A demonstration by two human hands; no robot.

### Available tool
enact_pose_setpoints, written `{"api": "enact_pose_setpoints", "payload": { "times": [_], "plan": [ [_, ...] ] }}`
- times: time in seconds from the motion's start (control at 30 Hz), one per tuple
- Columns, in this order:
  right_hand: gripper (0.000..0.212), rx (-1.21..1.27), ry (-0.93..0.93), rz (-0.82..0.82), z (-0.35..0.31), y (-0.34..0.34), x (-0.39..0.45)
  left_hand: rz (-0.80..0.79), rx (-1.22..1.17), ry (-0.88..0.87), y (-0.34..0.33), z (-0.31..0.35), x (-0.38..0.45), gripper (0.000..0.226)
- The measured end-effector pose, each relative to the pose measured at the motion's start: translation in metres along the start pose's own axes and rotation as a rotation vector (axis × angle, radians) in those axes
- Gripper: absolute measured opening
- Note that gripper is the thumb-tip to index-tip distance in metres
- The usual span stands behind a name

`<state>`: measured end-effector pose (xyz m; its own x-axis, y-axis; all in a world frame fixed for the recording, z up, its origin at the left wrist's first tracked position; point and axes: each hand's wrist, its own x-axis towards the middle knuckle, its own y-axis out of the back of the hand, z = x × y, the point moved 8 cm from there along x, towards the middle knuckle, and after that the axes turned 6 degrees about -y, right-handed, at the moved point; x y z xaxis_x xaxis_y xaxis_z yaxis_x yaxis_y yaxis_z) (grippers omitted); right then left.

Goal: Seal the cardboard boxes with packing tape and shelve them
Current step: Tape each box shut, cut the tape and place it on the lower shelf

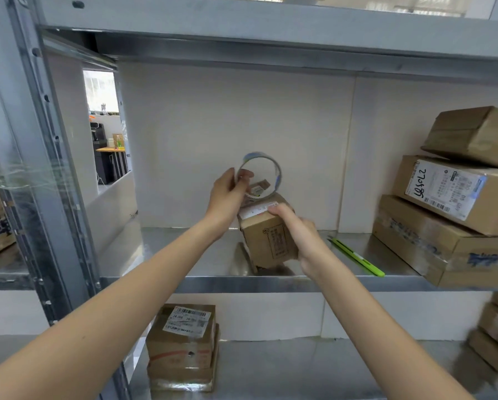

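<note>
Small box standing tilted on the metal shelf, near its front edge. Right hand wrapped round the box's right side, thumb on the top edge. Left hand just left of and above the box, fingers pinching the rim of a tape roll held upright over the box top, touching it or nearly so. Green cutter lying just right of the box. Stacked boxes farther right. Two more boxes below and left, on the lower shelf.
</note>
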<state>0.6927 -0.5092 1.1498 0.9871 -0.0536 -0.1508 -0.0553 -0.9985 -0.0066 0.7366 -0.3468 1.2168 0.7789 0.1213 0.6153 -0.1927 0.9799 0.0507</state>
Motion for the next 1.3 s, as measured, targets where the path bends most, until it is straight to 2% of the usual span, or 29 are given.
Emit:
{"api": "enact_pose_setpoints", "payload": {
  "times": [0.07,0.17,0.27,0.33,0.47,0.57,0.67,0.7,0.8,0.9,0.97,1.07,1.17,1.23,1.3],
  "plan": [
    [0.049,0.054,-0.044,-0.001,0.013,0.003,0.003,-0.078,-0.010,0.050,-0.019,-0.007,-0.002,0.011],
    [0.052,-0.006,-0.029,0.068,0.020,0.016,0.008,-0.150,0.017,0.097,-0.041,-0.019,-0.007,0.016],
    [0.041,-0.152,0.158,0.132,-0.003,0.033,0.012,-0.208,0.064,0.086,-0.058,-0.017,-0.005,0.015],
    [0.036,-0.297,0.300,0.112,-0.022,0.035,0.015,-0.224,0.086,0.083,-0.066,-0.016,-0.003,0.015],
    [0.034,-0.395,0.393,0.049,-0.025,0.032,0.019,-0.228,0.096,0.061,-0.068,-0.016,-0.002,0.014],
    [0.039,-0.533,0.432,0.115,-0.027,0.035,0.021,-0.212,0.085,0.056,-0.066,-0.016,-0.001,0.010],
    [0.064,-0.746,0.432,0.177,-0.032,0.036,0.023,-0.194,0.062,0.066,-0.065,-0.017,-0.002,0.013],
    [0.066,-0.800,0.421,0.167,-0.033,0.036,0.024,-0.190,0.057,0.070,-0.065,-0.018,-0.002,0.015],
    [0.053,-0.883,0.430,0.148,-0.041,0.036,0.022,-0.129,0.025,0.072,-0.062,-0.017,-0.003,0.014],
    [0.064,-0.910,0.448,0.161,-0.040,0.034,0.019,0.057,-0.111,0.083,-0.052,-0.015,-0.009,0.010],
    [0.062,-0.935,0.436,0.165,-0.041,0.034,0.018,0.115,-0.151,0.065,-0.050,-0.014,-0.010,0.005],
    [0.051,-0.993,0.378,0.108,-0.052,0.031,0.019,0.091,-0.104,0.063,-0.052,-0.013,-0.008,0.009],
    [0.049,-0.896,0.332,0.002,-0.046,0.023,0.022,0.053,-0.056,0.053,-0.054,-0.012,-0.007,0.014],
    [0.047,-0.819,0.364,0.017,-0.040,0.023,0.024,0.046,-0.050,0.053,-0.056,-0.014,-0.006,0.017],
    [0.057,-0.871,0.387,0.051,-0.037,0.024,0.027,0.038,-0.027,0.056,-0.056,-0.013,-0.002,0.021]
  ]
}}
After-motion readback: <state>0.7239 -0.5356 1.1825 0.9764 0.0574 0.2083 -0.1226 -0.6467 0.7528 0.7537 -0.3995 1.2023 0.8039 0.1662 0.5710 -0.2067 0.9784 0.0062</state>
